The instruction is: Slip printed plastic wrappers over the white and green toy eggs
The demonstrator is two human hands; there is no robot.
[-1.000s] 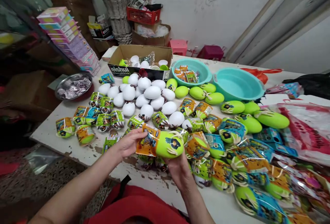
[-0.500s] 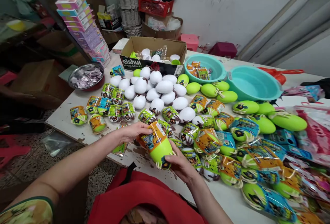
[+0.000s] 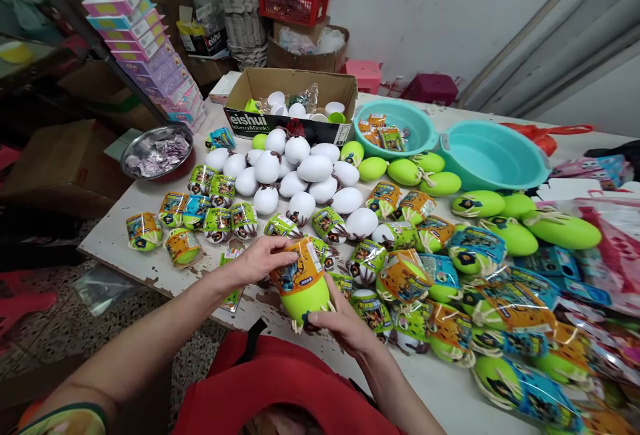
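Observation:
Between my hands, above the table's front edge, is a lime-green toy egg (image 3: 306,299) with an orange printed wrapper (image 3: 301,267) around its upper part. My left hand (image 3: 265,259) pinches the wrapper's upper side. My right hand (image 3: 345,321) grips the egg's lower end, thumb across the front; some of its fingers are hidden behind the egg. Beyond them lies a pile of white eggs (image 3: 315,169). Wrapped eggs, such as one in a green sleeve (image 3: 367,260) and one in an orange sleeve (image 3: 404,275), lie close to my right hand.
Bare lime-green eggs (image 3: 479,203) lie at the right. Behind stand an open cardboard box (image 3: 290,129), a teal basin (image 3: 395,145) with small packets and another teal basin (image 3: 493,171). A metal bowl (image 3: 157,155) of sachets sits at the table's left edge, near stacked boxes (image 3: 150,61).
The held egg has turned slightly more upright and shifted a little left in view. Both hands keep their hold on it. The camera view has shifted slightly.

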